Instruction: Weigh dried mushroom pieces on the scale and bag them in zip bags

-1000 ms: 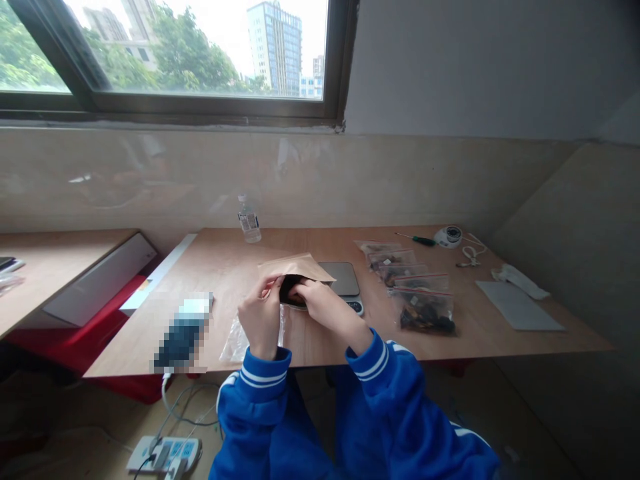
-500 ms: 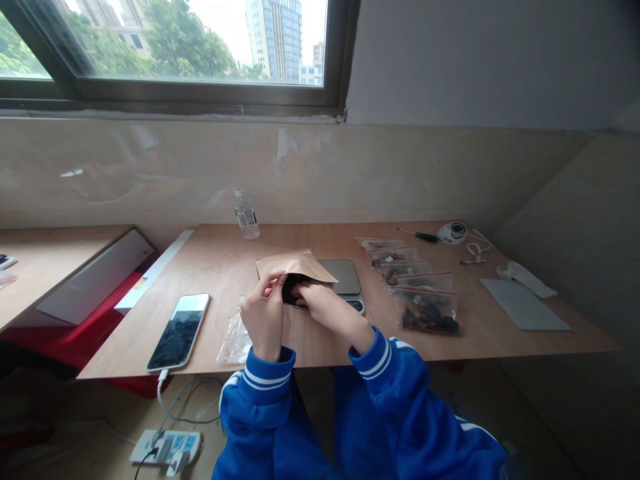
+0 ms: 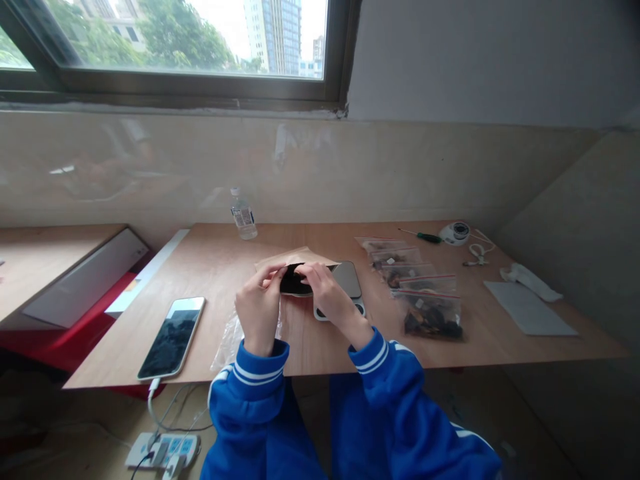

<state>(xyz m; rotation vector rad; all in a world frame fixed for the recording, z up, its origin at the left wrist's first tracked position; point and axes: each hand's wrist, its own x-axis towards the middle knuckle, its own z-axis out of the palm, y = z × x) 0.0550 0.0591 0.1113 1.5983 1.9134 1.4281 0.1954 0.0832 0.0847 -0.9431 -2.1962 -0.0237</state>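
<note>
A brown kraft paper bag (image 3: 306, 253) is held up over the table with its dark mouth open towards me. My left hand (image 3: 257, 310) is closed, pinching the left edge of that mouth. At the opposite side my right hand (image 3: 334, 299) is closed on the bag's rim, its fingertips partly hidden at the opening. What lies inside cannot be made out. A kitchen scale (image 3: 349, 279) with a grey top sits just behind my right hand, partly covered by the hand and bag. Beside my left wrist lies a crumpled clear plastic bag (image 3: 227, 340).
Several zip bags with dark contents (image 3: 433, 317) lie in a row on the right. Behind are a screwdriver (image 3: 427, 237) and a dome camera (image 3: 455, 233); a white sheet (image 3: 530, 308) lies far right. A charging phone (image 3: 173, 339) and a water bottle (image 3: 243, 217) are on the left.
My right hand has drawn back out of the bag's mouth and is now at its right rim. The mouth is spread wider. My left hand keeps its grip.
</note>
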